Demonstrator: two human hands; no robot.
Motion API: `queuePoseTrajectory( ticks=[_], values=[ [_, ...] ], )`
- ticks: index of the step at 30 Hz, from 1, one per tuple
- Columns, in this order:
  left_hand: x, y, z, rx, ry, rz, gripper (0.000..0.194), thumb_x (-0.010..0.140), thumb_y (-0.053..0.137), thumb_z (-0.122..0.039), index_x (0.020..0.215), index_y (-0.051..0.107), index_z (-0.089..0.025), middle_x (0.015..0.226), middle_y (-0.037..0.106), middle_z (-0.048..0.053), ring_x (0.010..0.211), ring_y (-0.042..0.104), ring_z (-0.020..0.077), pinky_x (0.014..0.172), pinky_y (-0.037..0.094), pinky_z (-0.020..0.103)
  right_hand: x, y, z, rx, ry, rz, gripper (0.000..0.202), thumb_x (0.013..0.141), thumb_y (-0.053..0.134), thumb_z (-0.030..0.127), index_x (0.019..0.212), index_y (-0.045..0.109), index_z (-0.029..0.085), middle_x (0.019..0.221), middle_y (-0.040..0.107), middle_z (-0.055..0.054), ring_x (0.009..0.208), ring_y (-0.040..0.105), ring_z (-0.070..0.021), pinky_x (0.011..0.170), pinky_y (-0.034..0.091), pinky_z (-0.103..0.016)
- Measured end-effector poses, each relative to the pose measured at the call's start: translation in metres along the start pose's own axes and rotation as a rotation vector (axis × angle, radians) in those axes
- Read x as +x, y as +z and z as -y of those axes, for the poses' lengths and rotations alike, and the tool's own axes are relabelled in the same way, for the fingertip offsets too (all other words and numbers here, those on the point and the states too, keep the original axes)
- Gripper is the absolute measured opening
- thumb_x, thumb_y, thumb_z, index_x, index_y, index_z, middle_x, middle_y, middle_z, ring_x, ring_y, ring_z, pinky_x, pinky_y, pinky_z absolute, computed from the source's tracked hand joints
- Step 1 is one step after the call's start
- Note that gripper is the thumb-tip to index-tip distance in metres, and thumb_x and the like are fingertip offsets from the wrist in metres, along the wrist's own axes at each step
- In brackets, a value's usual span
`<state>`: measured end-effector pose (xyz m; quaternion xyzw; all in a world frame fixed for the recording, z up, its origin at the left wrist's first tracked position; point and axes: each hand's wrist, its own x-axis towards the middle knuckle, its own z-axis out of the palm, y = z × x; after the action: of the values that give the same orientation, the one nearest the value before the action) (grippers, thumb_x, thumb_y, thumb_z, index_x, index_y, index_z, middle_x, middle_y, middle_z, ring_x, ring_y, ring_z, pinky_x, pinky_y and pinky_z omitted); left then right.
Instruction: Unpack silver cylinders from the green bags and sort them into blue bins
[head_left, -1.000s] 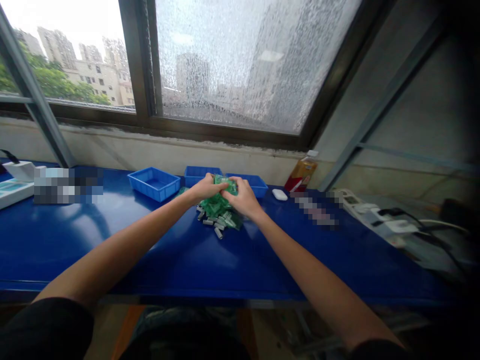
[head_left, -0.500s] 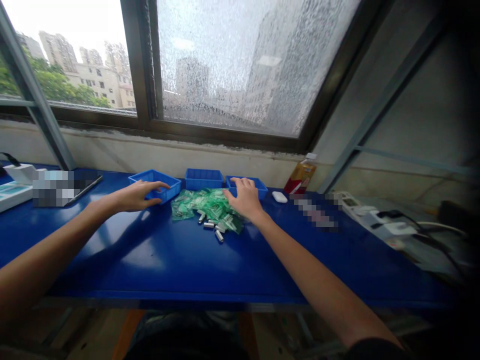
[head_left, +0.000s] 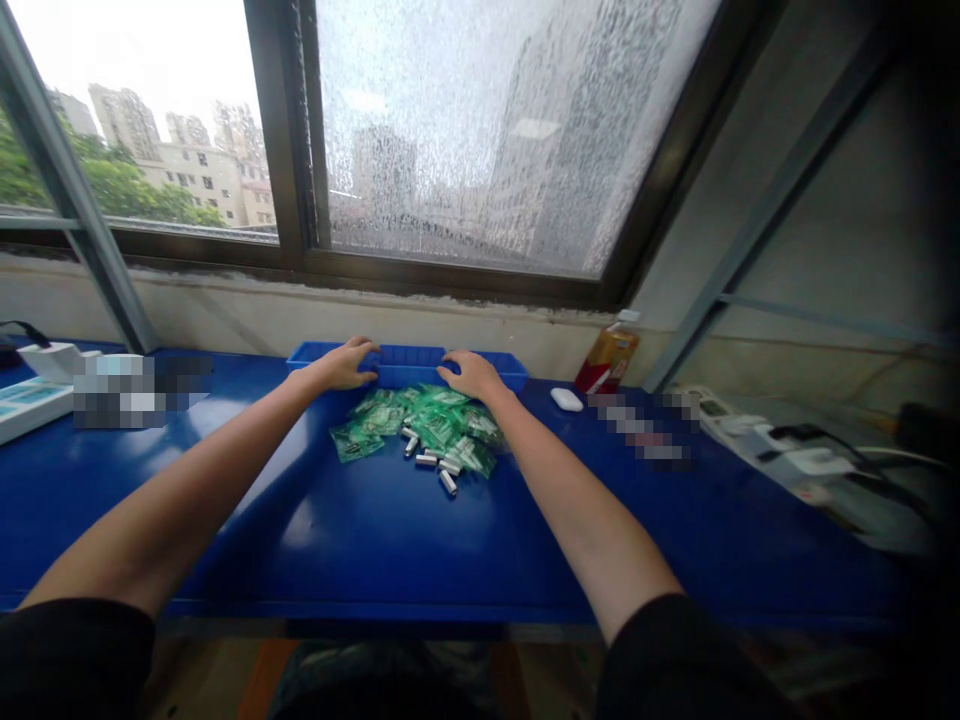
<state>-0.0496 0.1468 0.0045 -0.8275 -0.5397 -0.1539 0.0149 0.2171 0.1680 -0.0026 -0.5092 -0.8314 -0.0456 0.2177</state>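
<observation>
Three blue plastic trays stand in a row against the wall: a left tray (head_left: 306, 353), a middle tray (head_left: 411, 372) and a right tray (head_left: 514, 373). My left hand (head_left: 341, 367) is where the left and middle trays meet, its thumb and fingers apart. At the joint of the middle and right trays is my right hand (head_left: 474, 377), fingers curved and spread from the thumb. Whether the fingertips press on the tray walls is unclear. In front lies a heap of small green-tinted plastic bags (head_left: 442, 420), with several silver metal cylinders (head_left: 448, 483) loose at its near side.
A drink bottle (head_left: 607, 352) and a small white case (head_left: 566, 399) stand right of the trays. White power strips (head_left: 37, 405) lie at the left; plugs and cables (head_left: 802, 455) are at the far right. The window frame (head_left: 450, 275) rises behind the blue table (head_left: 360, 550).
My left hand has moved right with the left tray, which now lines up beside the middle one. My right hand has shifted slightly left, to the joint between the middle and right trays.
</observation>
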Motion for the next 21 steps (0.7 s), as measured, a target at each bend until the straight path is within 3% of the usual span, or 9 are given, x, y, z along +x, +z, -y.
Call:
queuePoseTrajectory(
  ticks=[4,14,19,21],
  values=[
    [0.006,0.008,-0.009,-0.008,0.032,-0.038,0.042,0.074,0.047,-0.028,0.113,0.057,-0.017,0.117,0.054,0.009,0.108,0.051,0.0234,0.096,0.037,0.032,-0.006,-0.002,0.002,-0.004,-0.018,-0.029,0.033,0.083,0.046,0.038,0.104,0.063,0.018,0.111,0.063,-0.005,0.104,0.056,-0.0189,0.091,0.04,-0.028],
    [-0.02,0.008,-0.03,-0.006,0.141,-0.079,0.036,0.08,0.045,-0.031,0.11,0.06,-0.018,0.113,0.057,0.009,0.104,0.053,0.022,0.095,0.037,0.031,-0.045,-0.013,0.004,0.025,-0.058,-0.079,0.036,0.084,0.045,0.039,0.104,0.063,0.016,0.114,0.061,-0.008,0.107,0.054,-0.0194,0.093,0.038,-0.029],
    [-0.041,-0.004,-0.051,0.001,0.14,-0.206,0.038,0.085,0.039,-0.034,0.114,0.056,-0.016,0.114,0.054,0.011,0.109,0.046,0.0241,0.097,0.032,0.039,-0.056,-0.028,0.011,0.051,-0.068,-0.115,0.036,0.089,0.037,0.036,0.101,0.063,0.016,0.108,0.062,-0.008,0.103,0.054,-0.0173,0.092,0.037,-0.029],
    [-0.055,-0.014,-0.058,-0.028,0.235,-0.138,0.037,0.087,0.035,-0.036,0.11,0.058,-0.016,0.109,0.057,0.01,0.104,0.05,0.0222,0.095,0.035,0.036,-0.065,-0.036,0.018,0.075,-0.074,-0.18,0.035,0.089,0.039,0.037,0.102,0.062,0.015,0.105,0.062,-0.009,0.102,0.052,-0.0183,0.092,0.036,-0.031]
  ],
)
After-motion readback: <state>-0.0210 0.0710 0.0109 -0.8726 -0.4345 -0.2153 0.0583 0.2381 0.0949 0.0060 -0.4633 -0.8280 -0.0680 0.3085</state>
